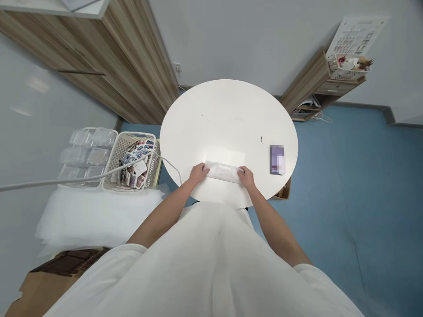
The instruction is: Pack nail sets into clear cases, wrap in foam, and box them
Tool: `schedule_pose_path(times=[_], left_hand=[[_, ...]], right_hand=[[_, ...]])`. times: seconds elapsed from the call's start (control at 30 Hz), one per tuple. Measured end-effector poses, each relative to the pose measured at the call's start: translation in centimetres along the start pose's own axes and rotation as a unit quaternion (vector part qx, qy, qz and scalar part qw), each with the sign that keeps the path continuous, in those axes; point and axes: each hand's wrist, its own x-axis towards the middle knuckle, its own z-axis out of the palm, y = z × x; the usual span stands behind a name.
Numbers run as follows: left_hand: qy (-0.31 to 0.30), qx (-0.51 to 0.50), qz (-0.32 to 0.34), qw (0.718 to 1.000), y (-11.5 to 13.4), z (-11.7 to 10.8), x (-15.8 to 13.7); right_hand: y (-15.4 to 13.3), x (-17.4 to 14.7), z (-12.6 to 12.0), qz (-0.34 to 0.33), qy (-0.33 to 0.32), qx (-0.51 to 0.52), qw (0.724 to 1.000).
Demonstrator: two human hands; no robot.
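Note:
Near the front edge of a round white table, a folded white sheet lies as a long flat strip. It is slightly shiny, and whether it is paper, film or thin foam I cannot tell. My left hand grips its left end, with the thumb on top. At the right end my right hand pinches the sheet between thumb and fingers. A purple box-shaped thing, blurred out in part, sits on the table to the right of my right hand.
Left of the table stand a white basket of printed cards or packets and clear plastic boxes. A white cable crosses there. Stacked white sheeting and a cardboard box are nearer me. A wooden cabinet stands back right.

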Motion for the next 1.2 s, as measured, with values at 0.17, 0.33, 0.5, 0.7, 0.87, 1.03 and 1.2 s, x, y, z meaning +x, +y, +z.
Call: schedule_pose_path(times=[0.17, 0.33, 0.5, 0.7, 0.87, 1.03, 1.2], left_hand=[[0.002, 0.036, -0.05, 0.998, 0.7, 0.5, -0.1], [0.106, 0.05, -0.005, 0.993, 1.7, 1.0, -1.8], [0.056, 0.118, 0.191, 0.973, 3.3, 1.7, -3.4], [-0.008, 0.159, 0.234, 0.959, 4.2, 3.1, -3.5], [0.004, 0.142, 0.229, 0.963, 4.0, 3.5, -3.6], [-0.008, 0.142, 0.237, 0.961, 4.2, 3.9, -4.4], [-0.016, 0.163, 0.266, 0.95, 4.9, 5.0, -4.8]], right_hand=[[0.4, -0.4, 0.4, -0.006, 0.031, 0.011, 0.999], [1.1, -1.4, 0.6, 0.018, 0.108, 0.021, 0.994], [1.3, -1.8, 1.2, 0.047, 0.044, 0.039, 0.997], [-1.0, -0.1, 1.0, 0.123, -0.047, 0.153, 0.98], [-1.2, -0.9, 0.4, 0.068, -0.052, 0.157, 0.984], [0.2, -2.4, 0.4, 0.131, -0.011, 0.162, 0.978], [-0.5, -3.1, 0.8, 0.143, 0.023, 0.239, 0.96]])
